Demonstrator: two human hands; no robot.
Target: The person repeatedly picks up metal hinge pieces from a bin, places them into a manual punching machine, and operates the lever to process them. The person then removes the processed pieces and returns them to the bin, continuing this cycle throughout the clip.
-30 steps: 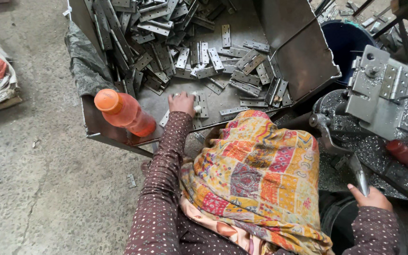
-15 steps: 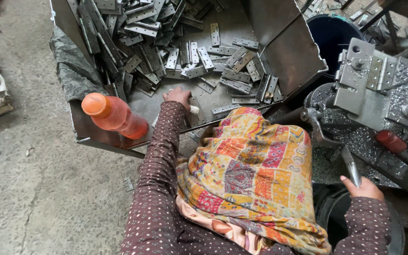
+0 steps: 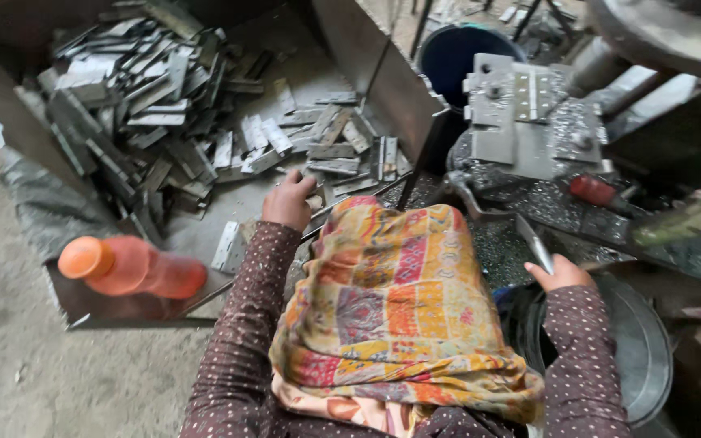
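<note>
light: soft, even daylight | shadows: faint | glare: none | blur: motion smear at right edge | centre: sharp

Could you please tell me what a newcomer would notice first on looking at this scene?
Most striking is the bright patchwork cloth draped over the person's lap in the foreground, then the orange bottle lying at the near left edge of the metal bin. The bin holds a heap of grey metal plates; the left hand reaches in at its near edge, while the right hand holds a flat metal piece beside the press.
</note>
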